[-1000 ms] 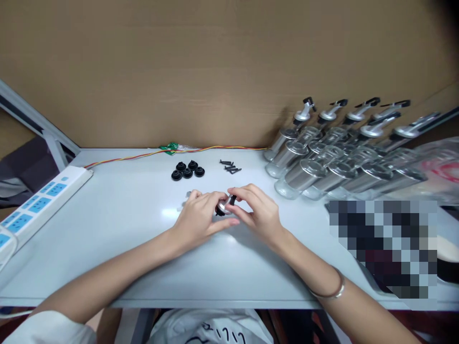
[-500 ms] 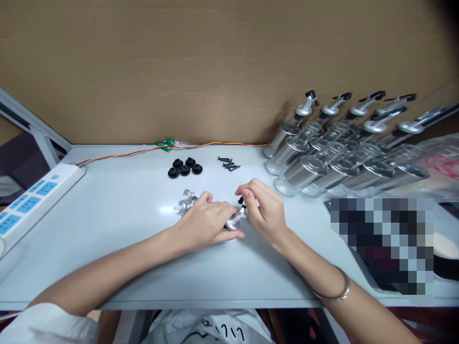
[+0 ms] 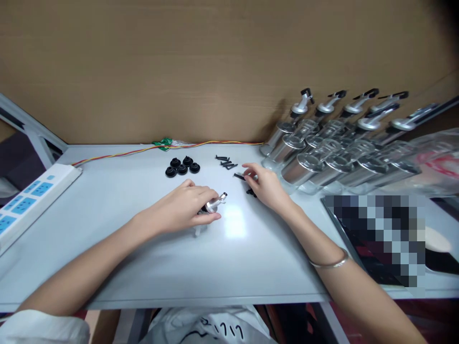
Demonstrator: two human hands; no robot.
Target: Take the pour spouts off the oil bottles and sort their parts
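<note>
Spout [image 3: 214, 205] sits in the left hand [image 3: 187, 204].

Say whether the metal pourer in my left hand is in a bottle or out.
Out: the metal pourer is held in the left hand over the table, apart from the bottles on the right.

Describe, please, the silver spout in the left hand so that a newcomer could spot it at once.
Find the pale table, then the left hand near its middle. In that hand's grip is a small silver spout with a dark tip. Unlike the silver spouts among the bottles on the right, this one is held.
</note>
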